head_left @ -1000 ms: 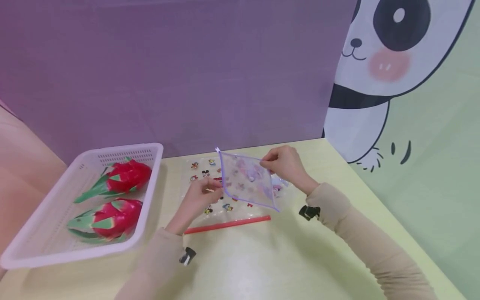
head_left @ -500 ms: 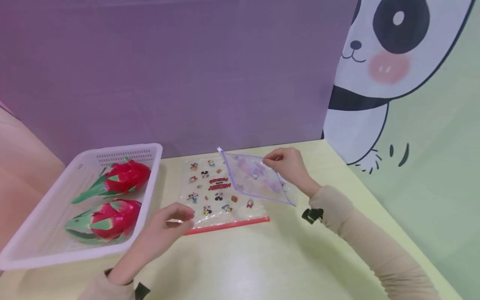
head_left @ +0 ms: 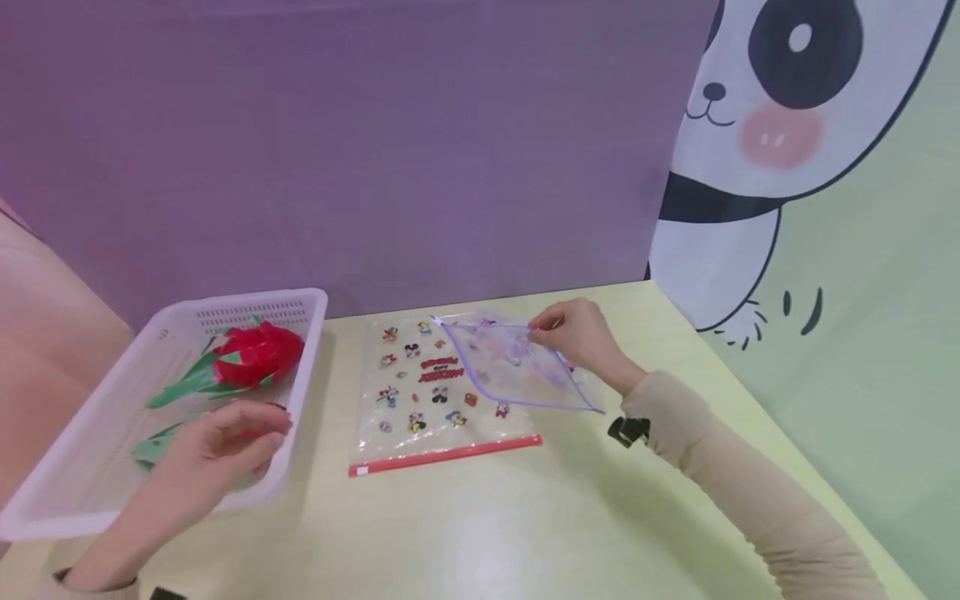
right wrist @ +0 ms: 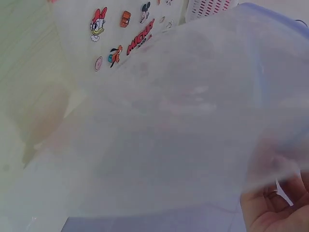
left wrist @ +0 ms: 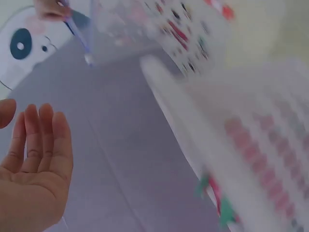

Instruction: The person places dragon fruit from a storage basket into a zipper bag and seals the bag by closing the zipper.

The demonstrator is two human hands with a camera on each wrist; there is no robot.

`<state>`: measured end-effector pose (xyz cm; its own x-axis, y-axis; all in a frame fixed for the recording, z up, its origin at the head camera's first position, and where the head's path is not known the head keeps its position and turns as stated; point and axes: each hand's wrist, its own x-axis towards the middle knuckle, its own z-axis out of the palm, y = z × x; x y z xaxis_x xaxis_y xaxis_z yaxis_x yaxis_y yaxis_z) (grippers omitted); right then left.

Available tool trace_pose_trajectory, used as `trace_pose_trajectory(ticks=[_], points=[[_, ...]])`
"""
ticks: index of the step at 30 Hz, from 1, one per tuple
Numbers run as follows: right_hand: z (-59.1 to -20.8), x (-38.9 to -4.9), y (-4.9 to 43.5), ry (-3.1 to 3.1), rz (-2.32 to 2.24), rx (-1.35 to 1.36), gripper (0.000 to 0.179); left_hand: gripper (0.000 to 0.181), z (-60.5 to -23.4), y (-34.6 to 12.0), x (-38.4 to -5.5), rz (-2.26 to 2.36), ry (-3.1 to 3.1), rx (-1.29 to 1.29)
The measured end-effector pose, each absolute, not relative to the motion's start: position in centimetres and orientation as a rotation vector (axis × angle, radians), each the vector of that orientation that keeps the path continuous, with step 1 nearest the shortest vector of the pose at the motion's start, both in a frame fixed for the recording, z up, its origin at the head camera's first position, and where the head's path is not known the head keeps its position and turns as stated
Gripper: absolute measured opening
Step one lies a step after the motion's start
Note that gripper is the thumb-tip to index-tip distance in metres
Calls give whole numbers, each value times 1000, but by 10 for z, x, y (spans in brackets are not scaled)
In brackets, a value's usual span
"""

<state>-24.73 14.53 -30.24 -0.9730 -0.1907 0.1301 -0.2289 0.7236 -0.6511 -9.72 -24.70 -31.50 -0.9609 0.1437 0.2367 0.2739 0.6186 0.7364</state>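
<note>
My right hand (head_left: 581, 340) pinches the top edge of a clear zip bag (head_left: 504, 377) with purple edging. The bag's mouth gapes toward me, and faint pink and purple prints show through it. In the right wrist view the cloudy plastic (right wrist: 178, 135) fills most of the picture. My left hand (head_left: 197, 471) is over the front right of a white basket (head_left: 302, 398), holding nothing. Its fingers (left wrist: 33, 137) are loosely extended in the left wrist view. One red dragon fruit (head_left: 262, 354) with green leaves lies in the basket; a second (head_left: 153, 448) is largely hidden behind the left hand.
A second clear bag with cartoon prints (head_left: 397, 417) and a red slider strip (head_left: 450, 454) lies flat mid-table, partly under the purple-edged bag. A purple backdrop (head_left: 450, 167) rises behind the table. On the right stands a wall with a panda picture (head_left: 720, 250).
My left hand has let go of the purple-edged bag and swung left and nearer to the basket. The right hand keeps its pinch; the bag's free edge has sagged lower and to the right.
</note>
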Motion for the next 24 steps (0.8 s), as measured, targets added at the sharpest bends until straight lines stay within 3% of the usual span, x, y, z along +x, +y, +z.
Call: trace_pose_trajectory(ticks=[7,12,17,24], points=[[-300,-248,144,-2840,1037,392,17,30,-310,-305,-122,-1012,-2783,-363],[-300,-249,143,-2837,1027,401,17,48,-315,-334,-137,-747,-2924,-394],[-302,-250,143,-2830,1039,409,18,73,-336,-350,-148,-591,-3037,-456],[-306,-249,143,-2836,1061,402,18,88,-366,-356,-154,-611,-3066,-515]])
